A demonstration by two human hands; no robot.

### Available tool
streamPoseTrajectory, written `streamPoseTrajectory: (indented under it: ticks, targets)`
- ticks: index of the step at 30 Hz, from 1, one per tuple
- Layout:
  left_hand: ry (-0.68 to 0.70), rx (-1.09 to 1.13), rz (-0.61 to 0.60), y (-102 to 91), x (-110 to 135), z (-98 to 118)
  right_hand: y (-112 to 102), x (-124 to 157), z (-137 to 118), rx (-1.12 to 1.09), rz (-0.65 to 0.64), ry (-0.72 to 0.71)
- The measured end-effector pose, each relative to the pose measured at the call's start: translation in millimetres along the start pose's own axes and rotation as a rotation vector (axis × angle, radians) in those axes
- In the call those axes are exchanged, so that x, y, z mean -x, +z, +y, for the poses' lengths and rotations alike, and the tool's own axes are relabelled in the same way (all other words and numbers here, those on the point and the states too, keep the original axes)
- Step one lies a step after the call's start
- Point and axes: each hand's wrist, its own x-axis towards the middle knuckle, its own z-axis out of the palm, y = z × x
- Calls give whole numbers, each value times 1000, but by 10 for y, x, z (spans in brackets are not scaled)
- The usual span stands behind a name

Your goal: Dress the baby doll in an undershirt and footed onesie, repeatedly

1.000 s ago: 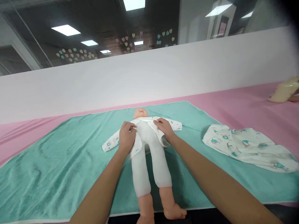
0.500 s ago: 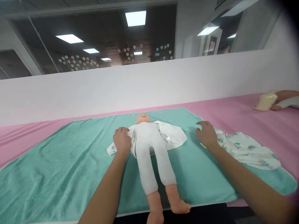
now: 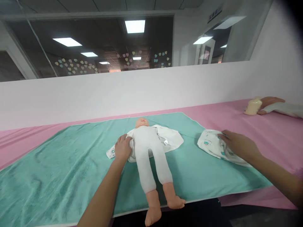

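Note:
A baby doll (image 3: 148,148) with a white cloth body lies on its back on a teal towel (image 3: 59,164), feet toward me. An opened white printed baby top (image 3: 171,138) is spread under it. My left hand (image 3: 122,148) rests on the left flap of that top beside the doll's side, fingers curled on the cloth. My right hand (image 3: 239,145) lies on a bunched white printed garment (image 3: 213,145) at the towel's right side, fingers gripping the fabric.
The towel covers a pink table surface (image 3: 272,132) backed by a white wall. At the far right a cream bottle (image 3: 252,107) lies beside another doll's arm (image 3: 272,104). The table's front edge runs just under the doll's feet.
My right hand left the doll's top, swung right and landed on the bunched garment. My left hand stayed on the left flap. The right flap now lies open.

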Motion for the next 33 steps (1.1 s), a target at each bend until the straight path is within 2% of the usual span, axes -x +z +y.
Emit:
streamPoseTrajectory:
  ticks: [2,4,5,7,8,10,13,17,20,24,27,29,33]
  targets:
    - [0,42,50,-112,93,34,-183,-129,-302,44,-31,3]
    - [26,203,92,-292,173,163,-344,-241,-662,0,89,-94]
    - [49,326,84,-410,209,270,-420,-284,-861,-62,191,-149]
    - [109,596,-7,-700,272,558,-571,-341,-1279,-239,306,-243]
    - [140,710,-74,-862,300,725,-650,-357,-1489,-352,321,-272]
    - [222,861,-163,-1194,346,1054,-815,-376,-1876,-585,273,-314]
    - [243,964,-144,-1638,392,1392,-1044,-404,-2282,-942,123,-313]
    - [-16,1026,-108,-2098,468,1470,-1212,-448,-2447,-1314,-64,-207]
    - [-139,1086,-147,-2386,582,1443,-1243,-393,-2452,-1444,-186,-121]
    - [-126,1204,-111,-2663,764,1484,-1326,-180,-2501,-1498,-319,-189]
    - [-78,1266,-61,-2791,871,1530,-1481,-36,-2534,-1505,-249,-309]
    - [-46,1361,-73,-2858,929,1558,-1594,23,-2536,-1493,-208,-377]
    - [-26,1567,-118,-2974,1063,1665,-1665,169,-2554,-1480,-311,-486]
